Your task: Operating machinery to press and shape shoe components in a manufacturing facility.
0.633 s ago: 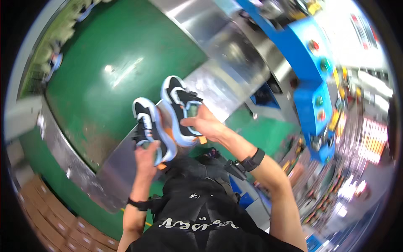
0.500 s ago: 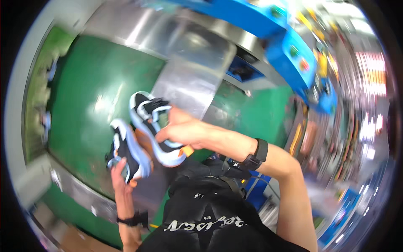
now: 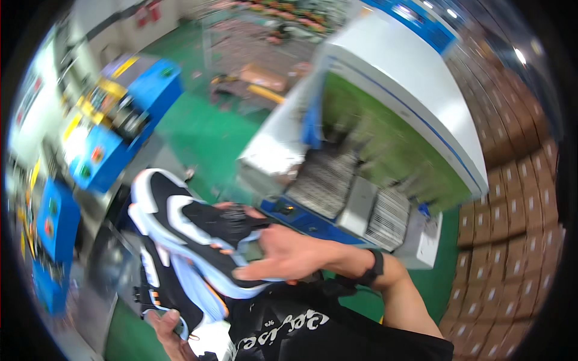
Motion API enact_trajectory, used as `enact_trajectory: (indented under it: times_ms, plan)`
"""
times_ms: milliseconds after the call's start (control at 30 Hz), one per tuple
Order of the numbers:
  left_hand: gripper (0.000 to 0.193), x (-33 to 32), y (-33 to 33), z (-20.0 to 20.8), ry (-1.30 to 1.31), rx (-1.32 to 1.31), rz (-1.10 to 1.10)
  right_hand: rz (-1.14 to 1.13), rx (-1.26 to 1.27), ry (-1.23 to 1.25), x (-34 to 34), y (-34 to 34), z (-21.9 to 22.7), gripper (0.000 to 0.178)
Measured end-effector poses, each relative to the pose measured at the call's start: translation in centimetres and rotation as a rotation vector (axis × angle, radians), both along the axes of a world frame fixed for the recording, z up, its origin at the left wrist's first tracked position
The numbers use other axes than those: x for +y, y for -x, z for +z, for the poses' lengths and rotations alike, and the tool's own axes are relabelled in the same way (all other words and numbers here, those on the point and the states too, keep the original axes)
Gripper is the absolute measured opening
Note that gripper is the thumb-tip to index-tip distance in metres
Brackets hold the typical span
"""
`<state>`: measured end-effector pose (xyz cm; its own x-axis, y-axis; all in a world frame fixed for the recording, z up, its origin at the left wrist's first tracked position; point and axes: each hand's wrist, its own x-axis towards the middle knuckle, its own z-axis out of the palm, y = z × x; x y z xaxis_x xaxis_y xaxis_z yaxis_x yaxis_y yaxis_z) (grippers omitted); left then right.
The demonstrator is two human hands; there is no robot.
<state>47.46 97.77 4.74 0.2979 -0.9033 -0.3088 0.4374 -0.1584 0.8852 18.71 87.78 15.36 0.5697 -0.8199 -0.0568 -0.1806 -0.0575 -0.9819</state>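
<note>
Right hand [image 3: 295,249]: fingers gripping the upper sneaker [image 3: 189,219] at its collar, left of centre in frame. Left hand [image 3: 170,337], lower left: holds the lower sneaker [image 3: 171,286] by the heel opening, thumb visible, other fingers mostly hidden. Lower sneaker partly behind the upper one. White machine [image 3: 409,78] upper right, stacked cartons [image 3: 506,283] along right edge.
</note>
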Motion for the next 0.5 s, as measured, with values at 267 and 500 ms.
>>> enact_trajectory:
  times_ms: [267, 500]
  plan:
    - [0.080, -8.2, 21.0, 6.0, -0.094, -0.067, -0.963, -1.403, 0.056, -0.170, 19.2, 23.0, -4.7, 0.076]
    - [0.064, -17.1, 42.6, 2.4, 0.218, -0.652, -1.219, -1.670, 0.415, 0.213, 17.7, 29.3, -11.6, 0.070]
